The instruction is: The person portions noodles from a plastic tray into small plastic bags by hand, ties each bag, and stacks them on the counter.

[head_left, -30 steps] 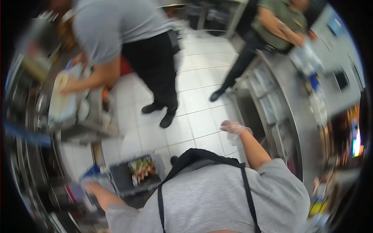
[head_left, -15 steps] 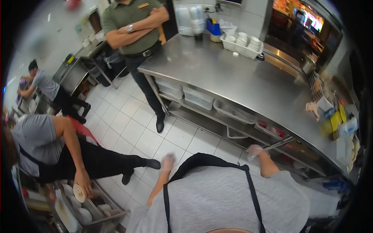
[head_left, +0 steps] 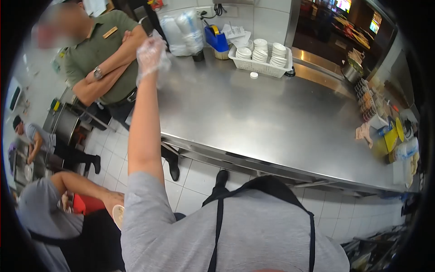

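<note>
My left hand (head_left: 152, 54), in a loose clear plastic glove, is stretched out over the far left end of the steel counter (head_left: 235, 113). Its fingers are blurred by the glove, so their closure is unclear. Just right of it stand white stacks in clear plastic wrap (head_left: 183, 34). Further right are a blue tape dispenser (head_left: 216, 40) and a white basket (head_left: 258, 65) of stacked small white dishes. A small white lid (head_left: 253, 75) lies in front of the basket. My right hand is out of view.
Beside the counter's left end stands a person in a green shirt (head_left: 106, 50), arms crossed. At lower left a co-worker (head_left: 50, 213) holds a bowl (head_left: 118, 216). Another person (head_left: 43, 138) works further back. A pink cloth (head_left: 364, 134) and yellow items (head_left: 390, 140) lie at right.
The view has turned toward the counter and come closer to it. My left hand has risen from low by the floor to above the counter's far left end. My right hand has left the view.
</note>
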`<state>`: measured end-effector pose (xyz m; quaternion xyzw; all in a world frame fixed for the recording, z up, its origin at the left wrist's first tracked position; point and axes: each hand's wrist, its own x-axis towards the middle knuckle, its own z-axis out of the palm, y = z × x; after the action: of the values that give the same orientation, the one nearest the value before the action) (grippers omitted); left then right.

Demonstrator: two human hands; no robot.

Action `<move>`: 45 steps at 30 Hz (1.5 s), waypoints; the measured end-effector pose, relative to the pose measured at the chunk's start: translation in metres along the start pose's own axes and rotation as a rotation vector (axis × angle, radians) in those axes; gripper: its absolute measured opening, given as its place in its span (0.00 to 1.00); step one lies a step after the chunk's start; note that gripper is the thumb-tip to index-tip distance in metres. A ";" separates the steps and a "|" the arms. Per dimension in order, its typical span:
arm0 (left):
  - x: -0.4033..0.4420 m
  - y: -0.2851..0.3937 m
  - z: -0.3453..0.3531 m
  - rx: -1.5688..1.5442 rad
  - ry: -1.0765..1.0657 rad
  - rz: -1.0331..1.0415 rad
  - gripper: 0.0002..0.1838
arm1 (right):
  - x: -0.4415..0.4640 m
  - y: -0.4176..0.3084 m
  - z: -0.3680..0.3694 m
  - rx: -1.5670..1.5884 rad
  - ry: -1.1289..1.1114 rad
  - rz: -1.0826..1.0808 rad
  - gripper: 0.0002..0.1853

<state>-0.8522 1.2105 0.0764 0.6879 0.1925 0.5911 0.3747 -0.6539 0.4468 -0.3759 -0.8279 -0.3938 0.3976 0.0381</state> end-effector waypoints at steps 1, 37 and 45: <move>0.028 -0.014 0.006 -0.007 0.065 -0.116 0.13 | 0.008 -0.015 0.003 0.073 -0.001 0.061 0.16; 0.415 -0.296 0.087 1.034 -0.314 0.518 0.18 | 0.059 -0.231 -0.042 0.022 0.065 0.345 0.16; 0.578 -0.320 0.048 0.760 0.775 0.647 0.10 | 0.060 -0.260 -0.070 0.400 0.092 0.788 0.18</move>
<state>-0.6177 1.8122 0.2247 0.5324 0.2928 0.7711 -0.1903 -0.7446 0.6840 -0.2679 -0.9080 0.0386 0.4128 0.0606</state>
